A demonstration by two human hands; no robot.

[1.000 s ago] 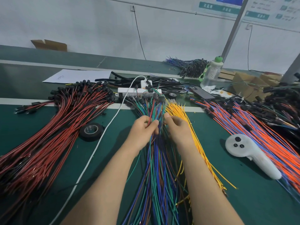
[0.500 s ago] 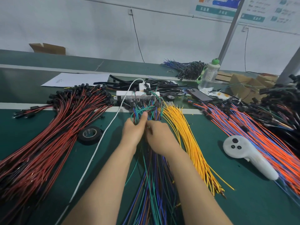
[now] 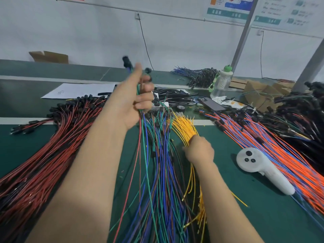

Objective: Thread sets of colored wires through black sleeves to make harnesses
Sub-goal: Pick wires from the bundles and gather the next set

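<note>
Moved: left hand (image 3: 129, 102) had risen off the mixed wire bundle (image 3: 161, 172) to 11 o'clock, taking a few strands with it; right hand (image 3: 199, 151) had dropped to 4 o'clock, onto the yellow wires (image 3: 184, 127).
Table: green table (image 3: 263, 216) filled the view, with wire heaps fanned across it.
Red heap: red wire pile (image 3: 43, 163) lay at 8 o'clock, apart from both hands.
Orange heap: orange and blue pile (image 3: 280, 155) lay at 3 o'clock, beside a white controller (image 3: 259, 169).
Sleeves: dark tubing at 12 o'clock, probably the black sleeves (image 3: 175, 96), was well apart from the hands.
Left grip: fingers were clenched round the picked set (image 3: 142, 134) of red, green and blue strands, thumb up, black connector ends (image 3: 127, 63) above it.
Right grip: fingers were hidden behind the knuckles, so a grasp could not be told.
Risk: the strands' lower ends trailed through the bundle; lifting further could snag neighbours and drag extra wires out, or tug one strand loose.
</note>
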